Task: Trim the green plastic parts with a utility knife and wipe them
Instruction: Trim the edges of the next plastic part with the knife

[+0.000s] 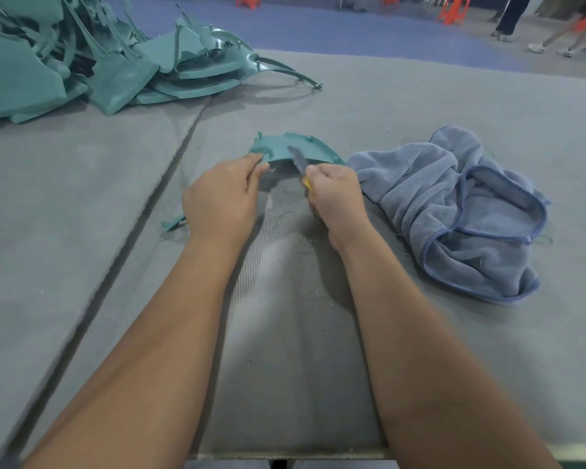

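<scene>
A curved green plastic part (313, 147) lies on the grey felt table (420, 96) just beyond my hands. My left hand (222, 196) pinches its left end between thumb and fingers. My right hand (335, 194) grips a utility knife (300, 164) with a yellow handle. The grey blade lies across the part's near edge. Most of the knife handle is hidden in my fist.
A crumpled blue towel (454, 211) lies right of my right hand. A big heap of green plastic parts (99, 55) fills the far left. A small green offcut (173, 223) and thin shavings lie near my wrists. People's legs and orange stools stand far behind.
</scene>
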Available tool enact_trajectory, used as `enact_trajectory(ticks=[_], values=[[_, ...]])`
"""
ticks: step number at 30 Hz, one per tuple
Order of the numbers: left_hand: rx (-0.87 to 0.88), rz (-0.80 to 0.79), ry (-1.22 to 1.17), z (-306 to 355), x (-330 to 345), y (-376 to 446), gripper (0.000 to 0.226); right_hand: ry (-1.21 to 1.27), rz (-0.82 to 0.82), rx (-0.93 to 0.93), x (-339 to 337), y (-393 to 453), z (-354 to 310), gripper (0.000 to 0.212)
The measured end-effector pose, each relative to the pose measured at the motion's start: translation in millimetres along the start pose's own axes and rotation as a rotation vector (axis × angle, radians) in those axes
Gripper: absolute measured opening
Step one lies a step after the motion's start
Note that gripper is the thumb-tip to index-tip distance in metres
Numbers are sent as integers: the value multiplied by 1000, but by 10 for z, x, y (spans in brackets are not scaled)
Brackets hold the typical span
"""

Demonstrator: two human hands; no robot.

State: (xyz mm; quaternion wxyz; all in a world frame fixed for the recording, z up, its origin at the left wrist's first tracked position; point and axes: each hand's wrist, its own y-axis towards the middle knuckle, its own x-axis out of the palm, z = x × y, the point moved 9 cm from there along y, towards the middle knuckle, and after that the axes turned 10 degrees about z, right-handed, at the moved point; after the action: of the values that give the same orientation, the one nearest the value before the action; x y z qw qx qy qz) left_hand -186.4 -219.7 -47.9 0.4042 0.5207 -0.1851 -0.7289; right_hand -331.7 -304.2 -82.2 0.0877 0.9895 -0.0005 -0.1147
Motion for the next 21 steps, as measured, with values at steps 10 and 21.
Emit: enact_trajectory(ticks=[10,21], values=[[-91,52,-45,-93,-39,25,36,99,388,74,-384,-20,59,46],[-72,46,-45,-58,-41,28,35,-81,364,68,-397,4,69,47]])
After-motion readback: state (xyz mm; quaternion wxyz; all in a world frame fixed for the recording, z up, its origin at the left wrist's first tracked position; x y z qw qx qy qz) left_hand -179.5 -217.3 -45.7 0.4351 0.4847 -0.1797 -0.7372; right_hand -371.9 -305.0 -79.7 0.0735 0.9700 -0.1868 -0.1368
